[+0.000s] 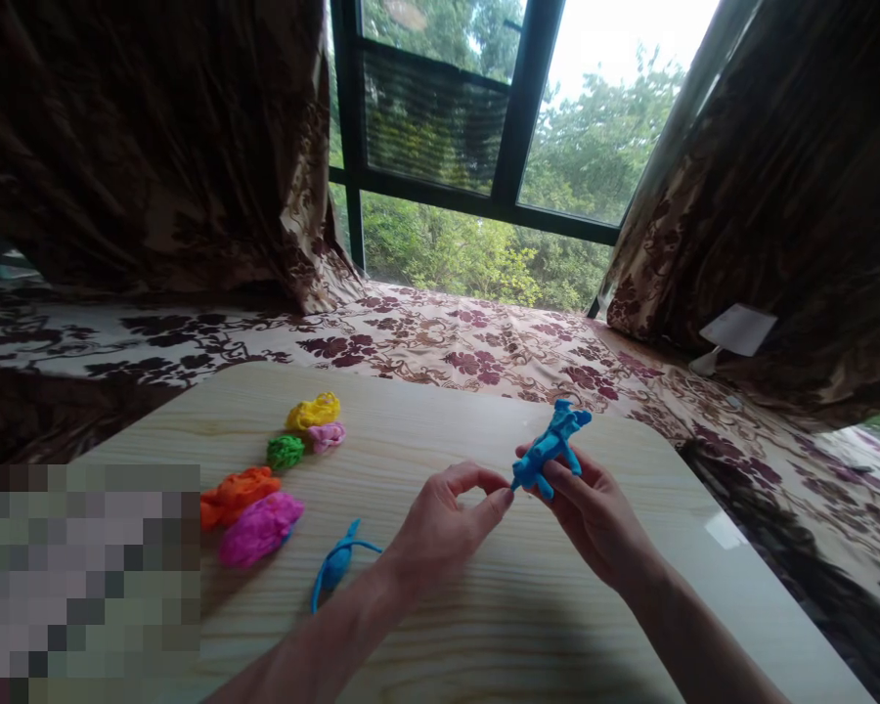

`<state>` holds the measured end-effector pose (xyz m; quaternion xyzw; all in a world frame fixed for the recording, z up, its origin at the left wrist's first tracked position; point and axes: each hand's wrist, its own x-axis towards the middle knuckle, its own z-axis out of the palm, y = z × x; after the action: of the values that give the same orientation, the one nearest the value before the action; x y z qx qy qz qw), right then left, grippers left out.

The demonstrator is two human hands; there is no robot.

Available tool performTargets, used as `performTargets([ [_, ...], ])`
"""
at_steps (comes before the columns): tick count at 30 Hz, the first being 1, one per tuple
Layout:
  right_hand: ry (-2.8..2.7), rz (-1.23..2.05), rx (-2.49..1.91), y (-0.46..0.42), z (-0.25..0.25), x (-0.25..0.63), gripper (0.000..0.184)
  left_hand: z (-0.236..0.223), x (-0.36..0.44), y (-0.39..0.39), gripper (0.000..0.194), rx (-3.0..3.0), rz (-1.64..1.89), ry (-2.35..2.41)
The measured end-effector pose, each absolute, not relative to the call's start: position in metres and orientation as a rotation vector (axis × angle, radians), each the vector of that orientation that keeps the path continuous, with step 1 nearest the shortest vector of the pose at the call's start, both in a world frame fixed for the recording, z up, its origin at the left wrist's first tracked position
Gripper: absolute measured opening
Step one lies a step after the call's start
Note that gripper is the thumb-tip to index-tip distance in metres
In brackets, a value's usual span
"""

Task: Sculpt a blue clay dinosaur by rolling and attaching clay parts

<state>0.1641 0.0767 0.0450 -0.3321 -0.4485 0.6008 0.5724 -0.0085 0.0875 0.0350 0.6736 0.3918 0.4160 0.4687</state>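
Observation:
My right hand [594, 508] holds a blue clay figure [551, 445] with several stubby limbs, raised above the wooden board [440, 626]. My left hand [447, 518] pinches thumb and forefinger together at the figure's lower end. A smaller blue clay piece [335, 565] with thin tails lies on the board beside my left wrist. Further left lie lumps of clay: magenta [260, 528], orange [239, 492], green [286, 451], pink [327, 436] and yellow [313, 412].
The board rests on a floral brown cloth [484, 352] under a window [476, 147] flanked by dark patterned curtains. A white card [737, 330] stands at the right. A blurred-out patch [80, 577] covers the lower left corner.

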Motion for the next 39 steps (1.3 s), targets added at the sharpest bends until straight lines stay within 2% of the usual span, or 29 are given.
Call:
performTargets([
  [5, -1.052, 1.406, -0.805, 0.076, 0.043, 0.161, 0.015, 0.038, -0.008, 0.083, 0.011, 1.898, 1.139, 1.016],
  [12, -1.057, 1.42, -0.835, 0.074, 0.044, 0.156, 0.018, 0.04, -0.006, 0.079, 0.018, 2.011, 1.132, 1.085],
  [16, -1.043, 1.409, -0.847, 0.075, 0.043, 0.157, 0.019, 0.043, -0.007, 0.08, 0.017, 1.857, 1.118, 1.042],
  [22, -0.991, 1.356, -0.852, 0.079, 0.043, 0.165, 0.017, 0.042, -0.01, 0.087, 0.028, 1.716, 0.99, 0.971],
  [27, -0.979, 1.367, -0.856, 0.079, 0.044, 0.164, 0.016, 0.037, -0.009, 0.085, 0.014, 1.802, 1.025, 1.031],
  [35, -0.975, 1.344, -0.863, 0.079, 0.044, 0.164, 0.016, 0.038, -0.008, 0.082, 0.014, 1.797, 1.047, 1.055],
  [39, -0.955, 1.322, -0.863, 0.082, 0.045, 0.17, 0.015, 0.033, -0.009, 0.083, 0.035, 1.718, 0.977, 1.142],
])
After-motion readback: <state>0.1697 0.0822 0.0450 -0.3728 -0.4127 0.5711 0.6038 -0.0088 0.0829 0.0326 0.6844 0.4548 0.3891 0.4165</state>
